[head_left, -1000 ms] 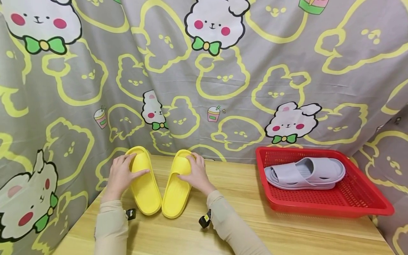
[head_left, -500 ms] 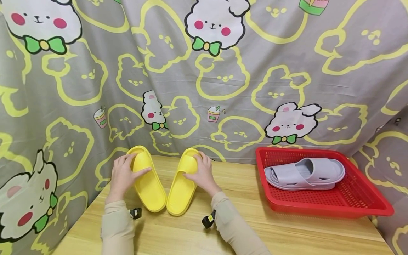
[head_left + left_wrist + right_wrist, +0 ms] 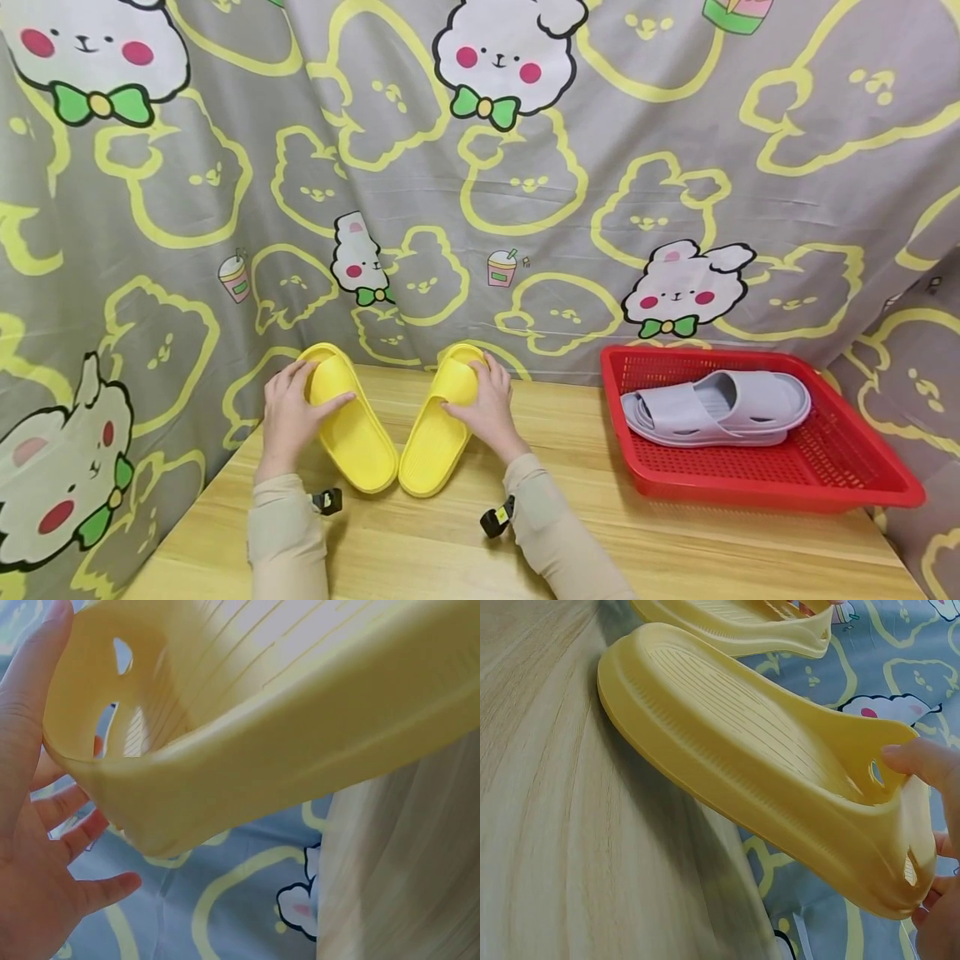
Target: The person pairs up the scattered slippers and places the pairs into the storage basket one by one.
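Observation:
Two yellow slide slippers are spread in a V in the head view, toes pointing away and heels close together. My left hand [image 3: 288, 417] holds the left slipper [image 3: 360, 454] at its strap, thumb over the strap's edge and fingers along the outer side. On the right slipper [image 3: 433, 454], my right hand [image 3: 489, 408] has the strap between thumb and fingers. The left wrist view shows the left slipper's side [image 3: 247, 776] with cut-out holes in the strap. In the right wrist view, the right slipper [image 3: 727, 742] casts a shadow; sole contact with the table is unclear.
A red mesh basket [image 3: 757, 493] stands at the right of the wooden table [image 3: 547, 500]. Grey slippers [image 3: 765, 404] lie inside it, on their way across its back half. A patterned curtain [image 3: 540, 325] hangs behind the table and down both sides.
My right hand has moved to the right with the right slipper's toe. Both heels have shifted right and slightly away, widening the V. The basket has stayed in place.

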A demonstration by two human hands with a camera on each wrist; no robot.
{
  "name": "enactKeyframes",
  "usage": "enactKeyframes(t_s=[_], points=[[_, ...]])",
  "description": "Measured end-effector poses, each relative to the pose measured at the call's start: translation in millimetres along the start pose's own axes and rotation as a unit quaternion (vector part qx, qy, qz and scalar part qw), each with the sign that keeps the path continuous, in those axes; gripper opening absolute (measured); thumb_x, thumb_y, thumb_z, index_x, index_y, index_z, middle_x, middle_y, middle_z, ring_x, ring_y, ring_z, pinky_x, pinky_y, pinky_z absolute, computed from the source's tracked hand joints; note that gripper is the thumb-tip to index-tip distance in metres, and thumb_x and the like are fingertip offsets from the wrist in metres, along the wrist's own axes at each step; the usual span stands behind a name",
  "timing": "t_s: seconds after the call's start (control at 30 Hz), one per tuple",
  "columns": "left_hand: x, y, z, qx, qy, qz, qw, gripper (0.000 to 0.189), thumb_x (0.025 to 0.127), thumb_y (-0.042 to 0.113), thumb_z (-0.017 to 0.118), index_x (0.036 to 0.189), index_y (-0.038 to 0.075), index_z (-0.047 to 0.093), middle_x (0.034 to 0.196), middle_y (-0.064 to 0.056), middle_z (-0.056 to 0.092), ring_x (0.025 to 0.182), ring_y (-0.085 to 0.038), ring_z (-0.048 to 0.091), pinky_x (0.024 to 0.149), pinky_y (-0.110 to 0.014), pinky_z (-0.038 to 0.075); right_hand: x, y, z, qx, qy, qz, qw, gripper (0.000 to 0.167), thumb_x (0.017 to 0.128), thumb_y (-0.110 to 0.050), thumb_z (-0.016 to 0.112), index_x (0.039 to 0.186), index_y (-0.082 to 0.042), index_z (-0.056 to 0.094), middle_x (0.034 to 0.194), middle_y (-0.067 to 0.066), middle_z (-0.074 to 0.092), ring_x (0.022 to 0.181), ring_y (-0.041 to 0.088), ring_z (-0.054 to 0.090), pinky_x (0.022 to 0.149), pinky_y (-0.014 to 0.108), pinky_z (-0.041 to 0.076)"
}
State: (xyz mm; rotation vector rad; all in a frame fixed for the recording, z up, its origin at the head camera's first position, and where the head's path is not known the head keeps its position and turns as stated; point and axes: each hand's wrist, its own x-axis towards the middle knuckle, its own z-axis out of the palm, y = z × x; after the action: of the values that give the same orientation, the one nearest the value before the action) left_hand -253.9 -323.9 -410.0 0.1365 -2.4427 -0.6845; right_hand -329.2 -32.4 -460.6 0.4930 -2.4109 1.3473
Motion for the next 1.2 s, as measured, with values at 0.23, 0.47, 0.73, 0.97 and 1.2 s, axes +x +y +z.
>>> enactKeyframes(t_s=[0.23,0.47,0.73,0.97,1.2], points=[[-1.8,-1.0,3.1,-0.004,-0.002,-0.027,0.9996,0.087,0.071,0.052,0.081,0.137,0.005,0.051,0.151,-0.02,0.04,0.136,-0.047,0.029,0.107,-0.065,0.031,-2.5,1,-4,-0.011,0.024,-0.004,0.9996,0.077,0.065,-0.033,0.088,0.127,-0.008,0.052,0.154,0.017,0.031,0.141,0.038,0.024,0.113,0.059,0.024],[-2.3,-1.4,6.0,-0.013,0.02,-0.026,0.9994,0.083,0.071,0.049,0.083,0.135,0.006,0.053,0.15,-0.019,0.04,0.134,-0.046,0.031,0.105,-0.064,0.033,-5.1,4,-8,-0.008,0.051,0.0,0.9987,0.076,0.065,-0.033,0.088,0.127,-0.007,0.051,0.153,0.018,0.031,0.139,0.039,0.024,0.109,0.06,0.026],[-4.2,-2.3,4.9,-0.032,0.039,-0.046,0.9977,0.081,0.072,0.044,0.083,0.136,0.005,0.053,0.152,-0.019,0.036,0.134,-0.047,0.031,0.104,-0.065,0.032,-8.8,9,-9,0.011,0.091,0.009,0.9958,0.077,0.065,-0.033,0.088,0.127,-0.006,0.05,0.156,0.018,0.028,0.138,0.04,0.024,0.11,0.058,0.023],[-4.0,-4.3,5.3,-0.043,0.044,-0.064,0.9961,0.08,0.074,0.046,0.082,0.138,0.008,0.051,0.155,-0.018,0.034,0.136,-0.046,0.028,0.103,-0.067,0.032,-11.7,10,-12,0.029,0.112,0.024,0.993,0.078,0.065,-0.033,0.089,0.127,-0.007,0.048,0.158,0.016,0.026,0.14,0.037,0.021,0.113,0.059,0.018],[-5.0,-5.0,5.4,-0.047,0.048,-0.075,0.9949,0.079,0.074,0.045,0.082,0.137,0.008,0.052,0.158,-0.017,0.031,0.138,-0.046,0.027,0.105,-0.067,0.031,-15.2,8,-16,0.046,0.13,0.028,0.99,0.079,0.065,-0.032,0.089,0.127,-0.006,0.047,0.158,0.015,0.025,0.139,0.039,0.021,0.113,0.06,0.016]])
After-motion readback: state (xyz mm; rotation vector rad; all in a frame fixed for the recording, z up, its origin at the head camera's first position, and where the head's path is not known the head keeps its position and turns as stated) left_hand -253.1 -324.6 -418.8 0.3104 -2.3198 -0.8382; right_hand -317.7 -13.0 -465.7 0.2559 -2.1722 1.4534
